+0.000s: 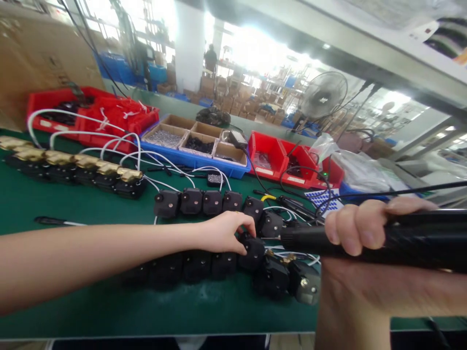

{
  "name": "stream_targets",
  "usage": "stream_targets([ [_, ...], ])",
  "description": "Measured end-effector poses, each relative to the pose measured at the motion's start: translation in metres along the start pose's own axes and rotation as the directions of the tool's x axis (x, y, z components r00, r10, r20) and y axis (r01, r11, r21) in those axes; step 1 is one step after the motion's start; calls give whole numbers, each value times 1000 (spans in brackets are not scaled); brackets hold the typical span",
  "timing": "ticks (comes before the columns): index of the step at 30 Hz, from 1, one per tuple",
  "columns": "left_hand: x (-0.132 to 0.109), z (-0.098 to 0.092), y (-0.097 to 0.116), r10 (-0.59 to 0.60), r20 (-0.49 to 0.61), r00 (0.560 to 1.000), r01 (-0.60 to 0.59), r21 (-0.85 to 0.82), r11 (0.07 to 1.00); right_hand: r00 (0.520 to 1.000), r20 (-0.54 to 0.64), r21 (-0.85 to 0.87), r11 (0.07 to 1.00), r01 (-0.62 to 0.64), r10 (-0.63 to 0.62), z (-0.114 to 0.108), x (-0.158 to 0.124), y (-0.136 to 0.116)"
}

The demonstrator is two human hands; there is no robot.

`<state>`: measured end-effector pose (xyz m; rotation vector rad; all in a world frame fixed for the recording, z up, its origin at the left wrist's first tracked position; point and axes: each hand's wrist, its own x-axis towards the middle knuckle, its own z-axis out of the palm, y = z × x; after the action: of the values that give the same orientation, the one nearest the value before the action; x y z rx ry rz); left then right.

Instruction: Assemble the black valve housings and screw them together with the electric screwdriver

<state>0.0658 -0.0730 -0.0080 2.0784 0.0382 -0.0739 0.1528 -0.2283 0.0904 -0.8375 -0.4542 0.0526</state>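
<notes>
My left hand (229,233) reaches across the bench with thumb and fingers pinched on a black valve actuator box (251,252) in the front row. My right hand (361,226) is wrapped round a black electric screwdriver (404,238), held level. Its ribbed nose points left, and the thin bit ends close to the box under my left hand; I cannot tell whether it touches. More black boxes (203,266) stand in the same row, partly hidden by my left forearm. Behind them runs a second row of black boxes (191,200) with white cables.
Black units with brass valve bodies (85,163) line the left side. Red bins (268,158), a blue tray (233,167) with cardboard compartments and a red bin (91,114) stand along the back. Cables and a blue-dotted sheet (324,199) lie at right. A screwdriver (51,220) lies at left.
</notes>
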Motion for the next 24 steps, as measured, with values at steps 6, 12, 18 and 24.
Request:
stream_targets([
  [6, -40, -2, 26, -21, -174, 984, 86, 369, 925, 976, 192, -50, 992, 119, -107, -21, -2, 3],
  [12, -60, 15, 32, -142, -35, 989, 114, 787, 607, 938, 323, -10, 990, 139, -128, -24, -3, 5],
  [18, -42, -17, 16, -162, -62, 985, 169, 565, 808, 935, 338, 5, 994, 111, -106, -5, -3, 12],
  [24, -29, -40, -24, -113, -135, 984, 125, 90, 988, 955, 297, -5, 1000, 7, -6, 24, 3, 31],
])
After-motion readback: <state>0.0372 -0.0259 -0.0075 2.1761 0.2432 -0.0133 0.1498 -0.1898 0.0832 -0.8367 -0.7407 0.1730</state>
